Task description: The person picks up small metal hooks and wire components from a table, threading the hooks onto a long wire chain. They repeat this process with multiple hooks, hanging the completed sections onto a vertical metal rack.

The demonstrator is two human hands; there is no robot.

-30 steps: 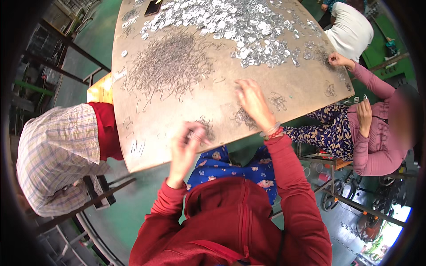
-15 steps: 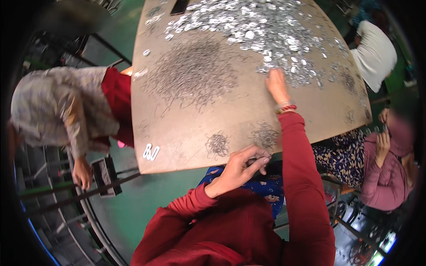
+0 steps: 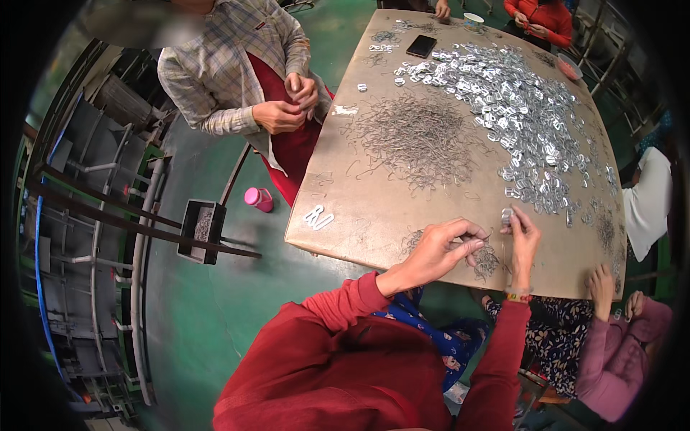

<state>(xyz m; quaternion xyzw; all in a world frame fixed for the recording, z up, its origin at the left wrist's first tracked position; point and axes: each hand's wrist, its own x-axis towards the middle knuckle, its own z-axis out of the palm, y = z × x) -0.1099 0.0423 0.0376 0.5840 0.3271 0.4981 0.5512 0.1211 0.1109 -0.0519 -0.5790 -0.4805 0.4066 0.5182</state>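
My left hand [image 3: 447, 250] is closed in a pinch at the table's near edge, with a thin dark wire piece [image 3: 487, 239] at its fingertips. To its right, my right hand [image 3: 525, 235] is raised over the table and closed on a small silver metal buckle [image 3: 507, 215]; whether it holds more than one cannot be made out. A small heap of wire pieces [image 3: 486, 264] lies between my hands, and another heap [image 3: 412, 241] is partly hidden behind my left hand. Farther off lie a wide pile of wire pieces [image 3: 417, 136] and a large pile of silver buckles [image 3: 528, 115].
White flat pieces [image 3: 317, 218] lie at the near left corner of the table [image 3: 345, 194]. A black phone [image 3: 421, 47] rests farther back. Co-workers sit around the table, one in a plaid shirt [image 3: 215, 72] at left. A pink tumbler [image 3: 259, 199] and black bin [image 3: 201, 228] are beyond the left edge.
My right hand has drawn back from the buckle pile toward my left hand, now with a buckle in its fingers. The view has shifted, and the plaid-shirted co-worker's hands are now together.
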